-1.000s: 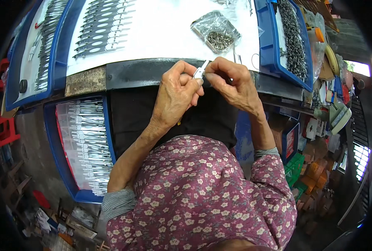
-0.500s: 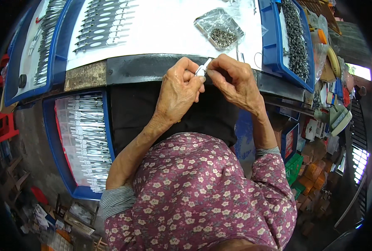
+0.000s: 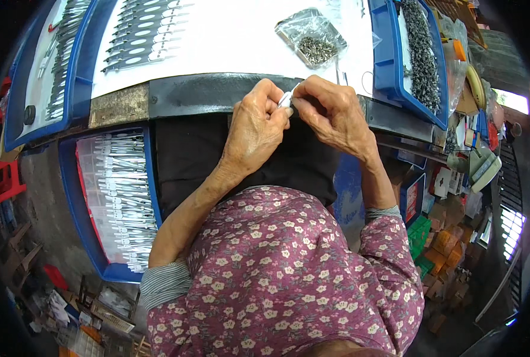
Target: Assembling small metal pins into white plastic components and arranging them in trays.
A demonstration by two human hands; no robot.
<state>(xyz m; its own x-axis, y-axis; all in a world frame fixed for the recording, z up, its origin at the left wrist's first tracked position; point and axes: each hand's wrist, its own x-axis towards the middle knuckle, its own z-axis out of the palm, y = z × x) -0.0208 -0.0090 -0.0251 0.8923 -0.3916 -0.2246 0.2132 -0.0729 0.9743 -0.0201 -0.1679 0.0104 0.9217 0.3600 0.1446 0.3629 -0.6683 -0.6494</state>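
Both hands meet over the near edge of the table. A small white part (image 3: 285,99), too covered by fingers to name, is pinched between the thumb and fingers of my left hand (image 3: 254,128). Against its far right end press the thumb and forefinger of my right hand (image 3: 336,116), closed on that same end or on something tiny I cannot make out. Just beyond the hands, a clear bag of small metal pieces (image 3: 316,51) rests on the white tabletop (image 3: 229,47). A row of flat dark and silver pieces with oval holes (image 3: 141,38) lies at the far left.
Blue trays stand at both ends of the table: the left tray (image 3: 81,77) holds long dark pieces, the right tray (image 3: 390,80) a heap of small dark parts. Below the table at left, a blue crate (image 3: 69,178) holds many silver pieces. A red stool (image 3: 6,178) stands farther left.
The right fingers have closed in over the white part's tip, so less of it shows. My left hand stays nearly in place. The whole view has shifted slightly.
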